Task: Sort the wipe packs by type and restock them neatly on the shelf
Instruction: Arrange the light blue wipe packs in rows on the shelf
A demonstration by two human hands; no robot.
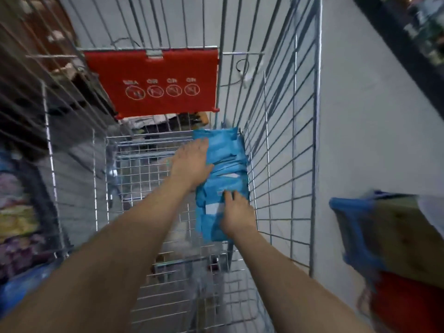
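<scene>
Head view: left hand (192, 162) spread flat, right hand (236, 213) curled, both on blue wipe packs (222, 144)

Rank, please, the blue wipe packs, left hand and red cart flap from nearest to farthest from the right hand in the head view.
1. Blue wipe packs: under the right hand, touching it.
2. Left hand: farther up the same stack, left side.
3. Red cart flap: cart's far end.
</scene>
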